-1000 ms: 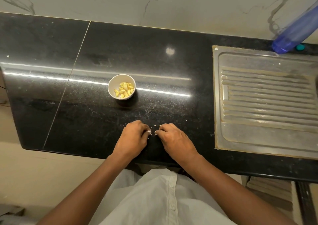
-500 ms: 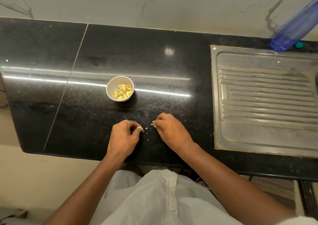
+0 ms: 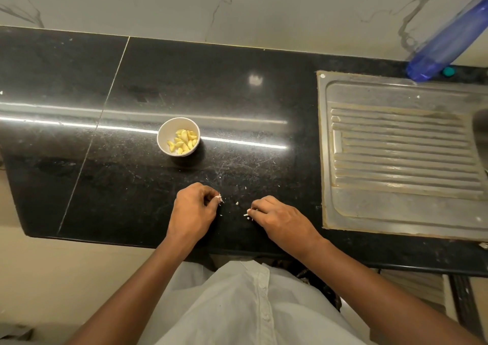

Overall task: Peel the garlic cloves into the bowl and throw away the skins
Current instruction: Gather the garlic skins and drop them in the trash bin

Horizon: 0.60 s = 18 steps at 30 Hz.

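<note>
A home kitchen — black stone counter (image 3: 237,93) against marbled wall (image 3: 264,9); steel sink drainboard (image 3: 401,154) set in.

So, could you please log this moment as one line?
left hand: pinches skins | right hand: pinches skins | bowl: peeled cloves inside

Small white bowl (image 3: 165,133): round, upright. Inside it are peeled garlic cloves (image 3: 183,141), pale yellow, heaped loosely toward the bowl's right wall, with the left of the floor bare.

Skins are all nearer the person than the bowl, off to its right.
- Skin tuft (image 3: 219,199): white, papery, pinched at the left hand's (image 3: 194,211) fingertips.
- Skin sliver (image 3: 247,213): pinched by the right hand (image 3: 280,219), farther from the bowl.
- Loose skin flecks (image 3: 237,203): scattered between the two.
</note>
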Each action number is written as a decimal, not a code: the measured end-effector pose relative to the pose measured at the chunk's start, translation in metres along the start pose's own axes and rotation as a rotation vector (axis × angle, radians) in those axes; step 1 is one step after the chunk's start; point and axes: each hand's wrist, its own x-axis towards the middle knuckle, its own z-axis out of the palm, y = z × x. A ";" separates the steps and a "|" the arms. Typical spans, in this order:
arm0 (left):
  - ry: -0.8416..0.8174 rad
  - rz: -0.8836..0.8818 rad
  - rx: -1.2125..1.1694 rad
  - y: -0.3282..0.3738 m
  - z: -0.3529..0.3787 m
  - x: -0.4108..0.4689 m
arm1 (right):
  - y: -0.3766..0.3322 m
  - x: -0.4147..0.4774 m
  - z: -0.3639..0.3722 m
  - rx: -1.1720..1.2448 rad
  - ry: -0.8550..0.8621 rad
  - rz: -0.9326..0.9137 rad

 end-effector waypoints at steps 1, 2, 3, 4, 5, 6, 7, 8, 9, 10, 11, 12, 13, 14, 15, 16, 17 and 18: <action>-0.011 0.002 0.012 0.000 0.000 0.001 | 0.002 -0.001 0.000 -0.004 0.005 0.006; -0.022 0.005 0.024 0.001 0.000 0.002 | 0.004 0.000 0.000 -0.005 0.020 0.027; -0.034 0.009 0.034 0.001 -0.001 0.002 | 0.006 0.001 -0.001 0.014 0.051 0.071; -0.046 0.016 0.043 0.002 -0.001 0.003 | 0.007 0.002 -0.003 0.078 0.094 0.143; -0.055 0.026 0.057 0.002 0.000 0.003 | 0.008 0.004 -0.006 0.198 0.151 0.249; -0.063 0.039 0.075 0.002 0.000 0.003 | 0.008 0.007 -0.009 0.355 0.212 0.387; -0.070 0.051 0.097 0.002 0.001 0.002 | 0.009 0.009 -0.013 0.526 0.258 0.538; -0.077 0.063 0.122 0.002 0.001 0.002 | 0.010 0.012 -0.016 0.684 0.275 0.683; -0.083 0.076 0.147 0.003 0.001 0.002 | 0.011 0.013 -0.019 0.824 0.277 0.796; -0.087 0.089 0.166 0.003 0.001 0.002 | 0.011 0.014 -0.021 0.952 0.275 0.874; -0.092 0.102 0.179 0.003 0.001 0.001 | 0.010 0.013 -0.022 1.064 0.271 0.930; -0.100 0.114 0.191 0.003 0.002 0.001 | 0.008 0.013 -0.024 1.150 0.258 0.971; -0.110 0.127 0.203 0.003 0.002 0.001 | 0.006 0.012 -0.026 1.206 0.242 0.995; -0.121 0.139 0.213 0.002 0.003 0.001 | 0.004 0.010 -0.026 1.230 0.237 1.008; -0.131 0.151 0.224 0.002 0.003 0.000 | 0.003 0.009 -0.026 1.238 0.241 1.018; -0.143 0.162 0.234 0.001 0.004 0.000 | 0.002 0.008 -0.026 1.248 0.252 1.025; -0.153 0.173 0.241 0.000 0.006 -0.001 | 0.002 0.008 -0.026 1.276 0.264 1.033; -0.163 0.181 0.245 -0.001 0.006 -0.001 | 0.001 0.007 -0.027 1.323 0.276 1.046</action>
